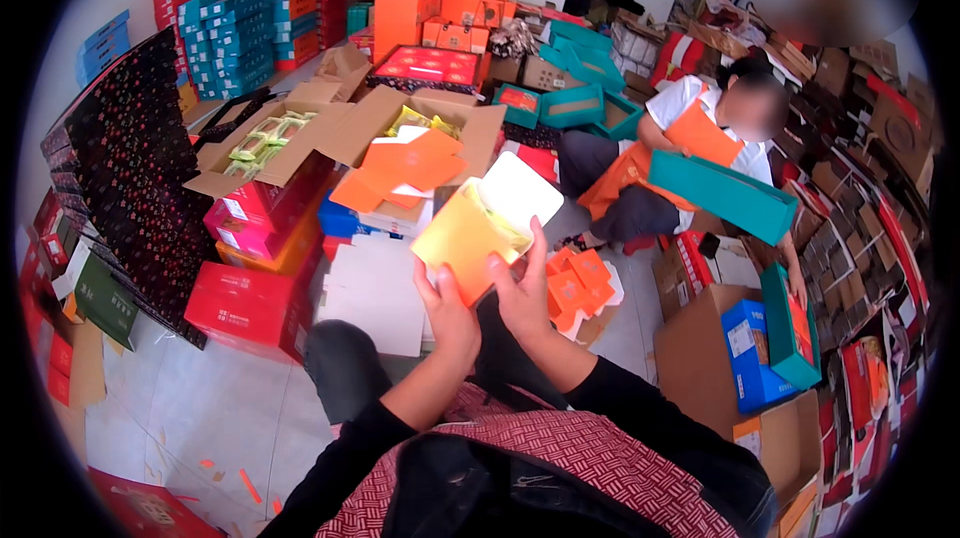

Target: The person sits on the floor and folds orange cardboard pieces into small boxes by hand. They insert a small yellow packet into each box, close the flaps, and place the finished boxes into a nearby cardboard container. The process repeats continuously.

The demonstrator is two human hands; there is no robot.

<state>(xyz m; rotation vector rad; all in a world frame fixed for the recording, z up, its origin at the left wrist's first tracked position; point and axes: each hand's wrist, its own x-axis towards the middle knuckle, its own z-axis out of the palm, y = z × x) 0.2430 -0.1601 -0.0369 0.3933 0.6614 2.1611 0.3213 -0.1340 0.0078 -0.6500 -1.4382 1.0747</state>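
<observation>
One view only, a head-worn fisheye camera looking steeply down and forward from the wearer's own eye level while seated. It sits close to the left hand point(447, 310) and right hand point(523, 290), which rise from the lower centre of the frame. Straight edges bow toward the dark round rim. A second person point(690, 153) appears farther off, upper right.

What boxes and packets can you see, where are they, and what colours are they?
Flat yellow-orange packet: held up in both hands, left hand, right hand.
Open brown carton: left of centre, holding green packets.
Red boxes: stacked below that carton.
Long teal box: held by a seated person.
Blue box: inside a brown carton, right.
</observation>
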